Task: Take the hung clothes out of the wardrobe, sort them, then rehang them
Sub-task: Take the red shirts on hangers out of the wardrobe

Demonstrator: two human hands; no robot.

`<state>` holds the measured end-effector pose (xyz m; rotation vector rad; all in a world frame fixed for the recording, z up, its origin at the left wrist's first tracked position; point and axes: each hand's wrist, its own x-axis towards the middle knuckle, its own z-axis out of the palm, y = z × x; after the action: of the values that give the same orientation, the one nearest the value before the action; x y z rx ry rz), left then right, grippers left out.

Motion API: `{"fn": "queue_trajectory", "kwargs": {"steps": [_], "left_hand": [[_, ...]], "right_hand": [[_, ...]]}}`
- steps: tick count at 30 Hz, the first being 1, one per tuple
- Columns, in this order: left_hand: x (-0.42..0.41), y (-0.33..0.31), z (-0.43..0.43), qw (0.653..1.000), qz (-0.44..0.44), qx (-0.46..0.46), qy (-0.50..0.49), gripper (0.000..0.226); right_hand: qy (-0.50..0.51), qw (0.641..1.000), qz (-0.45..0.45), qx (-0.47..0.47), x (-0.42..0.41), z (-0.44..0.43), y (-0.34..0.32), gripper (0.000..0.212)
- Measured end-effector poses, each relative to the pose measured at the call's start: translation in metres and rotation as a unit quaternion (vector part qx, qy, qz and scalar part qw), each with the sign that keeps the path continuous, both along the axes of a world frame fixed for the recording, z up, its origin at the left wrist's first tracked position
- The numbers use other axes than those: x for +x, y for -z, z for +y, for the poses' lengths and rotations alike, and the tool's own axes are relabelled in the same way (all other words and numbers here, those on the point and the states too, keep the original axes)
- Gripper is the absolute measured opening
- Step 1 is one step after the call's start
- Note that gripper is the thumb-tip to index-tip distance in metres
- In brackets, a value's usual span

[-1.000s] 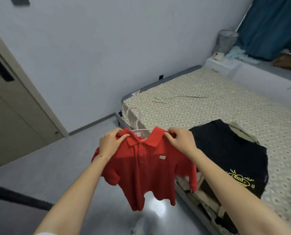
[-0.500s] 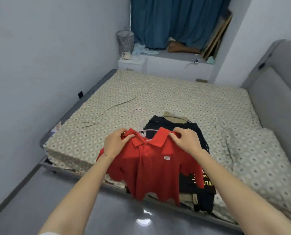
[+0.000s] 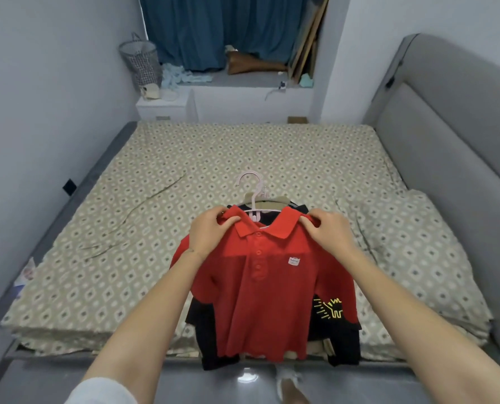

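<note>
The bed [image 3: 213, 158] stretched beyond both hands. Black clothes [image 3: 339, 330] lay under the red shirt [image 3: 260, 301]. The left hand [image 3: 211, 234] and right hand [image 3: 327, 231] pinched its shoulders, the pink hanger [image 3: 253, 193] between them.

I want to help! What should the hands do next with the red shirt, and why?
Probably lay the red shirt onto the dark clothes: the left hand and right hand pinch its shoulders, holding it just above them.

red polo shirt [image 3: 260, 287], pink hanger [image 3: 254, 196]
</note>
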<state>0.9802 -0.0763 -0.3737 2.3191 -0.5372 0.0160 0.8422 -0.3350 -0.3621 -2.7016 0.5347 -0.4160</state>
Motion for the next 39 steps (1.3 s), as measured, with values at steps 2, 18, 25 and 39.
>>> {"fn": "queue_trajectory", "kwargs": {"steps": [2, 18, 25, 39], "left_hand": [[0.020, 0.007, -0.018, 1.000, 0.010, -0.007, 0.007, 0.023], [0.195, 0.113, -0.139, 0.986, 0.161, 0.010, -0.045, 0.030], [0.250, 0.185, -0.166, 0.977, 0.210, 0.036, -0.023, 0.027], [0.301, 0.333, -0.190, 0.983, 0.177, 0.043, -0.001, 0.037]], "right_hand": [[0.010, 1.000, 0.014, 0.006, 0.017, -0.014, 0.005, 0.029], [0.035, 0.986, 0.138, 0.084, 0.200, -0.125, 0.094, 0.038], [0.056, 0.972, 0.188, 0.127, 0.254, -0.148, 0.165, 0.035], [0.127, 0.957, 0.193, 0.175, 0.311, -0.165, 0.313, 0.025]]}}
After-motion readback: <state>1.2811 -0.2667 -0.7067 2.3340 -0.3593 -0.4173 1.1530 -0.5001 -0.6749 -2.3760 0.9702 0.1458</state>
